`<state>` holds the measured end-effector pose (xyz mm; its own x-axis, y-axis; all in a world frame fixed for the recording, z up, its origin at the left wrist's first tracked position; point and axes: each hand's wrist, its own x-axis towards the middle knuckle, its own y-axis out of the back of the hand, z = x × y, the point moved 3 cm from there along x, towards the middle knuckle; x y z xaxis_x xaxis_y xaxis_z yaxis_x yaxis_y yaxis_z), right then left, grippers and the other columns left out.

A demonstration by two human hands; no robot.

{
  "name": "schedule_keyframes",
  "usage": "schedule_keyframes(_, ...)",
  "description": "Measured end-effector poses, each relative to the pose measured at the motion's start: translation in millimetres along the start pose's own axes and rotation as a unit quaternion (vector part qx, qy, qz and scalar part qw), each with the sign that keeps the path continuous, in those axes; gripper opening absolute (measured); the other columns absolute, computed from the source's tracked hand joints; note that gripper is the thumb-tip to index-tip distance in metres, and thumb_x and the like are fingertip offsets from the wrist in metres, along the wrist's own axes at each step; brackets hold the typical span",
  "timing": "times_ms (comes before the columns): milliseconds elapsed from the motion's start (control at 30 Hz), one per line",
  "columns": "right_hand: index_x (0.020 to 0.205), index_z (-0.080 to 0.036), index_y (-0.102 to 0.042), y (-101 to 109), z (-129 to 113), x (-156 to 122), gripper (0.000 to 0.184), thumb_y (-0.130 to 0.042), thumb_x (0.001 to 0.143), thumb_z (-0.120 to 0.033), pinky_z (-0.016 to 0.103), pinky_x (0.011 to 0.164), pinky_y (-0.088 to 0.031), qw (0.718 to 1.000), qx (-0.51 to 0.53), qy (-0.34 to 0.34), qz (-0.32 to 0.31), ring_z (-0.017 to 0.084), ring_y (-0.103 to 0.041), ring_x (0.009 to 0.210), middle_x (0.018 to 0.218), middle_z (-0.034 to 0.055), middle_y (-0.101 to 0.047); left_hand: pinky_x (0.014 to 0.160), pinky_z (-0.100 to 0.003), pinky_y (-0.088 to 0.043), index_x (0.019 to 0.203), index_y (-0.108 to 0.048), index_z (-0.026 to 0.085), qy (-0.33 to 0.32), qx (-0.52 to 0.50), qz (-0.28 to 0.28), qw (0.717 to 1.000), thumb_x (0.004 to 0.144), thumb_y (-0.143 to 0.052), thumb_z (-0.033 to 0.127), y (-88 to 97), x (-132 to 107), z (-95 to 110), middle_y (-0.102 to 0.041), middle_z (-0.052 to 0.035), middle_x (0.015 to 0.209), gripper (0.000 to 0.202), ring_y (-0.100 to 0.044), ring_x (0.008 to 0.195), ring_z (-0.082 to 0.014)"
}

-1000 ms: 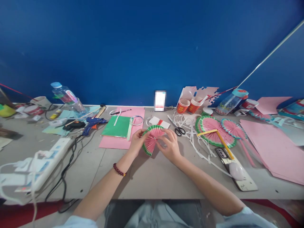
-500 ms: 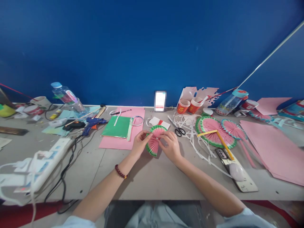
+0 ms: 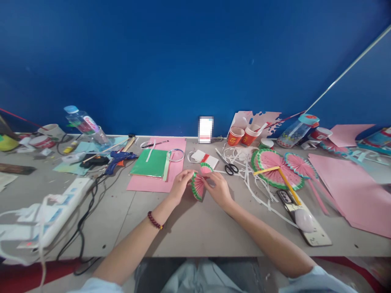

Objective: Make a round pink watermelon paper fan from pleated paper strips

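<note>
A pleated paper fan (image 3: 198,189), pink with a green edge, is held up over the middle of the table between both hands. My left hand (image 3: 181,184) has its fingers closed on the fan's left edge. Near the fan's centre, my right hand (image 3: 219,188) pinches the pleats between thumb and fingers. Part of the fan is hidden behind my fingers. Just beyond it lie a white box with a red band (image 3: 205,158) and black-handled scissors (image 3: 231,169).
Left are a green paper pack (image 3: 149,163) on pink sheets, a blue glue gun (image 3: 119,159) and a white power strip (image 3: 69,207). White paper strips (image 3: 249,179), finished watermelon fans (image 3: 269,165), a phone (image 3: 317,236) and pink paper (image 3: 351,191) lie right. Red paper cups (image 3: 236,136) stand behind.
The fan has been gathered narrower between my hands, its upper and lower parts less spread. My left hand has shifted slightly along its edge; the right stays at the centre.
</note>
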<state>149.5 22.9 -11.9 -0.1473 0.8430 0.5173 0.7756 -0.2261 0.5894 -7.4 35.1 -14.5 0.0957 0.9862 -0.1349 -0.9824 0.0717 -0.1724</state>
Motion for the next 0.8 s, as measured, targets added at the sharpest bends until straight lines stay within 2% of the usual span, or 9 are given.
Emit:
schedule_keyframes(200,0.084,-0.023,-0.066,-1.7,1.4,-0.5,0.014,-0.052,0.083,-0.018,0.033,0.076,-0.046,1.000,-0.007,0.008,-0.014,0.020,-0.058,0.081,0.083,0.0031,-0.069,0.061,-0.024,-0.045,0.084,-0.066,0.016,0.023,-0.009,0.003,1.000,0.070,-0.062,0.048,4.1,4.1,-1.8,-0.068,-0.0060,0.086,0.035,-0.062,0.080,-0.0184)
schedule_keyframes(300,0.084,-0.022,-0.065,-2.9,-0.3,-1.5,0.015,-0.051,0.082,-0.016,0.032,0.074,-0.047,0.999,-0.006,0.017,-0.031,0.020,-0.058,0.080,0.083,0.0035,-0.068,0.059,-0.023,-0.046,0.088,-0.064,0.016,-0.011,0.035,0.001,0.999,0.068,-0.066,0.043,8.7,9.2,1.1,-0.067,-0.0049,0.086,0.033,-0.062,0.076,-0.0167)
schedule_keyframes(533,0.087,-0.021,-0.066,-7.2,-5.9,-5.0,0.016,-0.051,0.081,-0.016,0.028,0.070,-0.048,0.997,-0.007,0.045,-0.060,0.018,-0.060,0.076,0.081,0.0049,-0.068,0.069,-0.028,-0.050,0.094,-0.063,0.016,-0.087,0.127,-0.001,0.988,0.070,-0.067,0.041,14.2,16.4,1.9,-0.068,-0.0081,0.095,0.035,-0.066,0.076,-0.0181)
schedule_keyframes(667,0.083,-0.022,-0.065,-4.9,-13.4,-4.4,0.015,-0.052,0.080,-0.015,0.026,0.067,-0.047,0.995,-0.014,0.057,-0.082,0.016,-0.060,0.072,0.077,0.0035,-0.067,0.068,-0.030,-0.052,0.086,-0.063,0.015,-0.097,0.131,0.015,0.987,0.067,-0.069,0.040,14.2,17.1,1.4,-0.069,-0.0073,0.084,0.032,-0.066,0.073,-0.0186)
schedule_keyframes(800,0.083,-0.022,-0.065,-3.4,-18.8,-4.4,0.013,-0.053,0.081,-0.017,0.026,0.066,-0.047,0.993,-0.011,0.061,-0.096,0.016,-0.060,0.073,0.076,0.0032,-0.067,0.070,-0.032,-0.053,0.085,-0.062,0.015,-0.088,0.103,-0.003,0.991,0.067,-0.069,0.039,13.0,17.3,1.0,-0.069,-0.0054,0.075,0.030,-0.066,0.069,-0.0185)
